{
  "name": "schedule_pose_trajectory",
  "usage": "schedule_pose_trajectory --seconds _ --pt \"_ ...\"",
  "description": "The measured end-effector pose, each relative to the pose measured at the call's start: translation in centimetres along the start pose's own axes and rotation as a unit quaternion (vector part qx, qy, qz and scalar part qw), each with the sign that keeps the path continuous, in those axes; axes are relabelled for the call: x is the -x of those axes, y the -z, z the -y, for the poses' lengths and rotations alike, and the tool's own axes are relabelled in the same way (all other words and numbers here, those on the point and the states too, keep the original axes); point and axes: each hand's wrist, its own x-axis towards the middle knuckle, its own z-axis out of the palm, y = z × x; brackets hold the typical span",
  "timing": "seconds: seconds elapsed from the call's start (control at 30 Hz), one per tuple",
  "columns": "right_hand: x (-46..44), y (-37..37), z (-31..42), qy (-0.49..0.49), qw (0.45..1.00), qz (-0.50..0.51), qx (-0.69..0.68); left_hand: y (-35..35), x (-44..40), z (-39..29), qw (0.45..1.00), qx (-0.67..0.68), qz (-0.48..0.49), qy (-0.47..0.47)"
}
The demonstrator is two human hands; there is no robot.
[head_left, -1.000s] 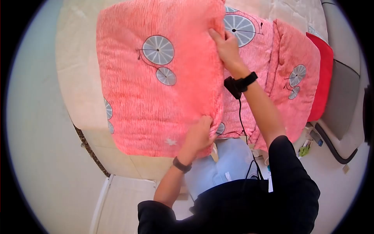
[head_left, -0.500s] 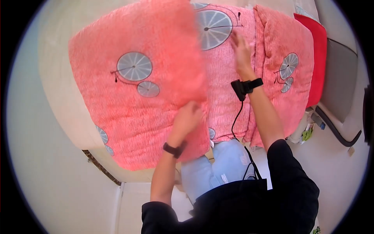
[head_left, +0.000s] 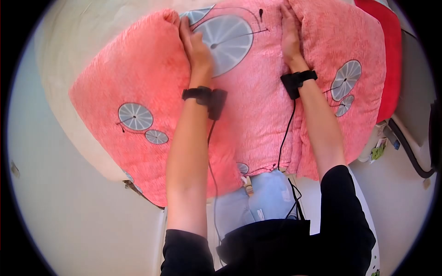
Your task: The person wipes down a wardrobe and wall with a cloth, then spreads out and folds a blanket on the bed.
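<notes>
Pink blanket (head_left: 262, 110) lies on a cream bed (head_left: 60, 83) above pale flooring (head_left: 396, 202).

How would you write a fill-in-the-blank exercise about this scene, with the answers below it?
1. The quilt beneath the left hand and the right hand is mainly ____.
2. The person's short sleeves are ____.
3. The number of wrists wearing straps is ____.
4. The hand nearer the red fabric is the ____ one.

Missing words: pink; black; two; right.

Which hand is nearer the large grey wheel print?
Left: the left hand is at the left edge of the large wheel print; the right hand lies apart, to its right.
</notes>
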Motion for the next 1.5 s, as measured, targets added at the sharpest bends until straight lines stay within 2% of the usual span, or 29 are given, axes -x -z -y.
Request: schedule_pose_trajectory --seconds 0.1,0.13,0.23,0.33,0.43,0.5,0.6,0.7,0.9,1.0,1.13,1.23,1.27,1.37,1.43,1.47,1.5 --pt "0.1 -0.8 0.8 -0.012 1.000 0.015 0.008 -0.2 0.2 0.8 0.990 -0.137 0.031 -0.012" --pt "-0.2 -1.1 2.1 -0.026 0.999 0.020 0.007 -0.3 0.1 1.5 0.990 -0.134 0.044 -0.016" --pt "-1.4 -0.3 0.0 -0.033 0.998 0.024 -0.038 -0.5 -0.8 3.4 0.986 -0.149 0.072 -0.022" --pt "-0.8 -0.6 1.4 -0.127 0.982 0.035 -0.138 -0.6 -1.3 3.5 0.982 -0.169 0.087 0.008" --pt "-1.5 -0.6 2.5 -0.106 0.990 0.047 -0.079 -1.3 -1.6 3.4 0.982 -0.171 0.078 0.024" --pt "-1.7 -0.5 2.5 -0.130 0.983 0.049 -0.118 -1.8 -1.8 3.4 0.976 -0.202 0.078 0.023" --pt "-1.8 -0.7 2.5 -0.137 0.984 0.045 -0.108 -2.6 -1.7 3.1 0.969 -0.234 0.073 0.023" --pt "-2.0 -0.8 3.0 -0.141 0.986 0.047 -0.073 -2.6 -1.8 3.4 0.969 -0.234 0.084 0.009" --pt "-1.5 -0.8 0.4 -0.088 0.987 0.042 -0.127 -1.3 -1.7 5.2 0.978 -0.182 0.092 -0.044" --pt "-1.7 -0.4 -0.2 -0.093 0.987 0.030 -0.126 -1.4 -1.9 5.6 0.997 -0.028 0.060 0.039" --pt "-1.7 -0.5 -1.0 -0.128 0.981 0.015 -0.146 -0.4 -1.8 4.4 0.978 0.154 0.035 0.137" --pt "-0.6 -0.3 -1.4 -0.138 0.984 0.066 -0.087 0.0 -0.3 3.7 0.972 0.151 0.038 0.176" --pt "0.7 0.3 -0.9 -0.155 0.983 0.074 -0.070 0.3 0.8 3.0 0.964 0.132 0.051 0.224" --pt "5.6 2.1 5.9 -0.188 0.977 0.096 -0.018 0.0 5.3 2.8 0.983 -0.092 0.045 0.150" --pt "9.9 4.4 9.5 -0.232 0.966 0.114 -0.018 0.0 8.6 2.9 0.979 -0.094 0.064 0.168" --pt "12.3 6.1 12.2 -0.200 0.974 0.107 0.016 -0.3 10.1 2.3 0.977 -0.095 0.075 0.178" --pt "14.6 8.0 14.9 -0.168 0.979 0.100 0.050 -1.2 11.1 0.2 0.970 0.005 0.069 0.231"
